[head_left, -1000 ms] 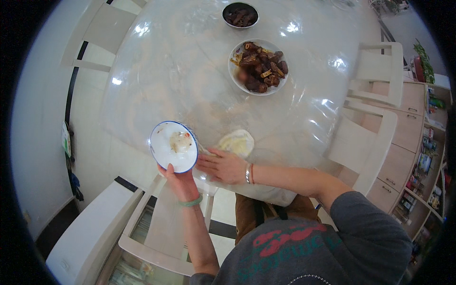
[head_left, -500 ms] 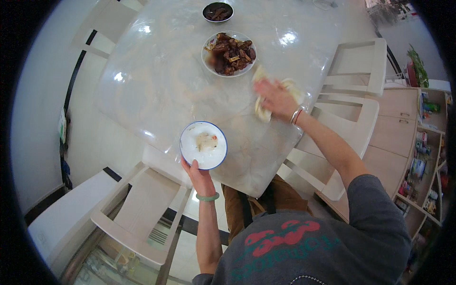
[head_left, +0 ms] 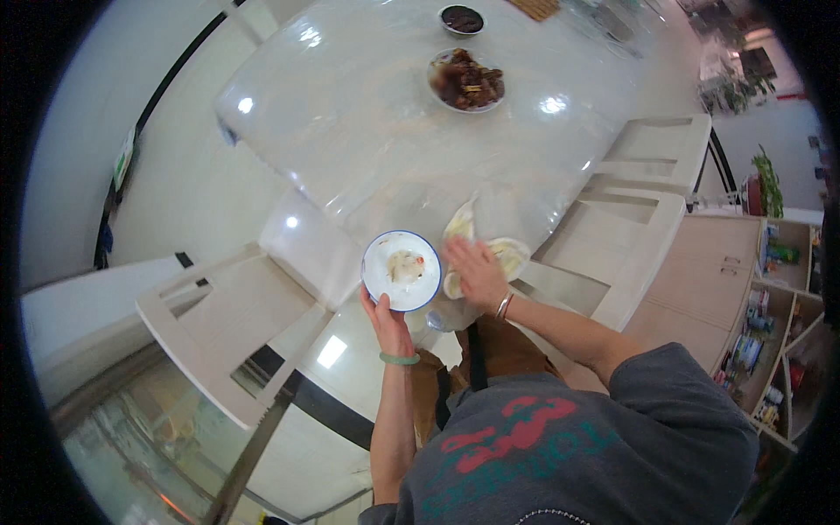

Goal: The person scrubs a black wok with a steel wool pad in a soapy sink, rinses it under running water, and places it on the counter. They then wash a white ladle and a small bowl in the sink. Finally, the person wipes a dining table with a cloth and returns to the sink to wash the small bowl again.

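Observation:
My left hand (head_left: 388, 325) grips a white bowl (head_left: 378, 278) with a blue rim by its near side, thumb on the rim. Wet food scraps (head_left: 406, 267) lie in the bottom of the bowl. To the right of it, my right hand (head_left: 478, 273) presses a pale yellow and white cloth (head_left: 511, 255) against the tabletop at the near corner. Folds of the cloth stick out on both sides of the hand; the part under the palm is hidden. The table (head_left: 350, 114) has a shiny clear plastic cover.
Toward the far side stand a bowl of dark braised meat (head_left: 468, 83) and a smaller dark bowl (head_left: 461, 19). A brown slatted mat (head_left: 534, 7) lies at the far edge. Pale chairs flank the table at left (head_left: 227, 324) and right (head_left: 604, 245). Shelves (head_left: 761, 332) stand further right.
My right hand has drawn the cloth toward me and to the left, close to the bowl. The view has shifted, so the far dishes appear higher and further right.

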`<state>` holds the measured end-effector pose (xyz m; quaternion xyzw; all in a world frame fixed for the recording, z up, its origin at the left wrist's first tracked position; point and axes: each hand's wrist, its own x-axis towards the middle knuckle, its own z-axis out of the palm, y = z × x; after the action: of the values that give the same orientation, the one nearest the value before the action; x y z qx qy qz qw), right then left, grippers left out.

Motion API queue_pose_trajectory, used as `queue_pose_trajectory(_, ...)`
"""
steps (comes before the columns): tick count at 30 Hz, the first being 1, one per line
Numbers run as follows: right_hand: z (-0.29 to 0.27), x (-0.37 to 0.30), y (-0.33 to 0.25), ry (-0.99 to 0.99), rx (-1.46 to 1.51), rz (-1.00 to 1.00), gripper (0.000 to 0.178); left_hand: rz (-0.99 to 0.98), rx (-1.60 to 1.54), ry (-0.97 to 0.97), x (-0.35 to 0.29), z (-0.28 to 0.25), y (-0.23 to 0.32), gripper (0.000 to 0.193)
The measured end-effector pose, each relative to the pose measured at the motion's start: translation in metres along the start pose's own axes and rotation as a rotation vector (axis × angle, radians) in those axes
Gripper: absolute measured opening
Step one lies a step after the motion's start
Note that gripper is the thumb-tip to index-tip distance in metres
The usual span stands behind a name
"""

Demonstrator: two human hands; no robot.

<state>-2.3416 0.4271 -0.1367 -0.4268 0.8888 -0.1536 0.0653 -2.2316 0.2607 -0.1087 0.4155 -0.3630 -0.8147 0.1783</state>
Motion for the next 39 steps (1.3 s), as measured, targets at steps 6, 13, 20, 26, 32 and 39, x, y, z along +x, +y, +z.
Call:
queue_pose_trajectory(6, 0.074, -0.020, -0.088, -0.194, 0.380, -0.169, 0.044, -0.002, -0.078, 0.054, -0.049, -0.061, 0.023, 0.056)
queue_pose_trajectory(13, 0.096, -0.004, -0.267, -0.466, 1.907, 0.748, 0.029, 0.234, -0.181, 0.237, -0.157, -0.218, 0.086, 0.057)
queue_pose_trajectory(20, 0.121, -0.053, -0.493, -1.331, 1.989, 0.594, 0.043, 0.415, -0.273, 0.560, -0.290, -0.385, 0.108, 0.056)
queue_pose_trajectory(26, 0.134, -0.126, -0.666, -1.680, 1.599, 0.630, 0.042, 0.665, -0.372, 0.914, -0.379, -0.489, 0.110, 0.057)
queue_pose_trajectory(32, 0.150, -0.162, -0.814, -1.700, 1.194, 0.424, 0.042, 0.811, -0.531, 1.203, -0.427, -0.573, 0.152, 0.056)
queue_pose_trajectory(39, 0.135, -0.217, -1.004, -1.936, 0.985, 0.337, 0.050, 0.871, -0.594, 1.458, -0.496, -0.702, 0.207, 0.060)
